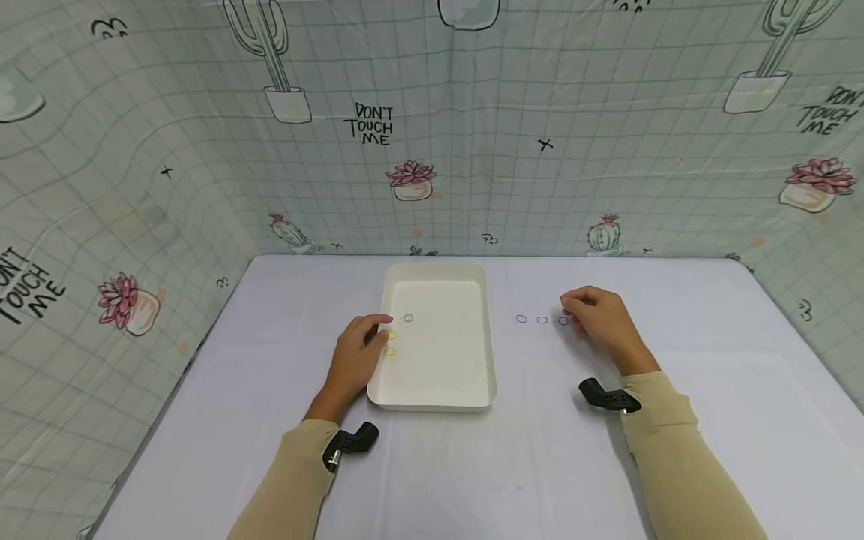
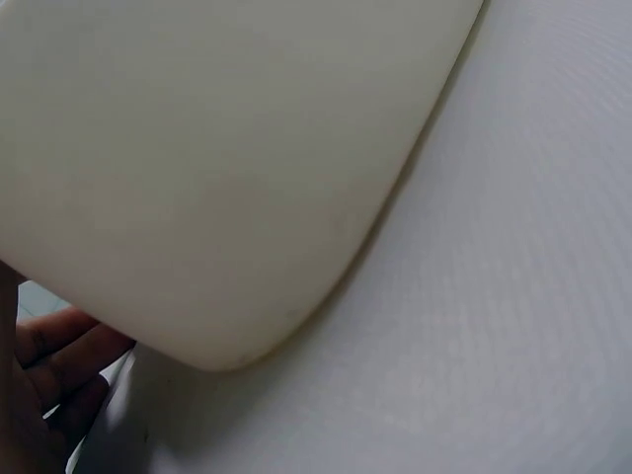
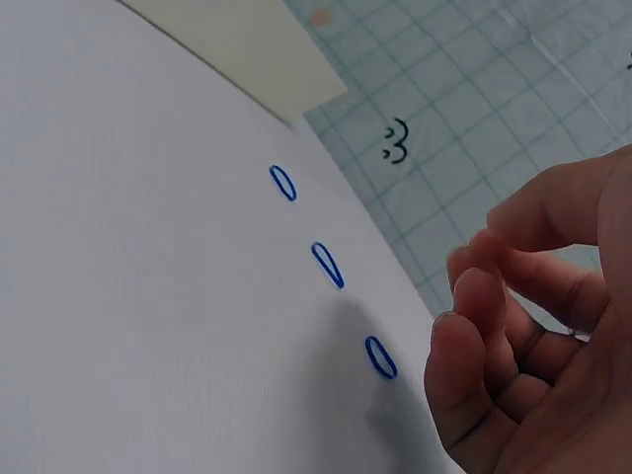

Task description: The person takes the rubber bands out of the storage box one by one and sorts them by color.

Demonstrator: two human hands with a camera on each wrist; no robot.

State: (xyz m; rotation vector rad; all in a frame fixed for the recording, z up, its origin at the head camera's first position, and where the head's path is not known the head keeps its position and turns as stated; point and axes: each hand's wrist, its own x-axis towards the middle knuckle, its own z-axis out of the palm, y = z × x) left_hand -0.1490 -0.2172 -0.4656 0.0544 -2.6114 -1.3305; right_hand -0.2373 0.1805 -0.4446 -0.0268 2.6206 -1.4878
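Head view: tabletop (image 1: pixel 506 450) separates the tray (image 1: pixel 445 352) from three blue rings (image 1: pixel 542 322) at three o'clock. Left wrist: the left hand (image 2: pixel 64 367) curves by the tray's edge, grip unclear. Right wrist: the right hand (image 3: pixel 568 395) brings fingertips together, contents unclear.

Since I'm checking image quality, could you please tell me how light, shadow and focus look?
Head view: light looks even, with a faint shadow below the right hand; left wrist: the left hand is dim, the white tray soft; right wrist: a soft-edged shadow on the table reaches the lowest blue ring.
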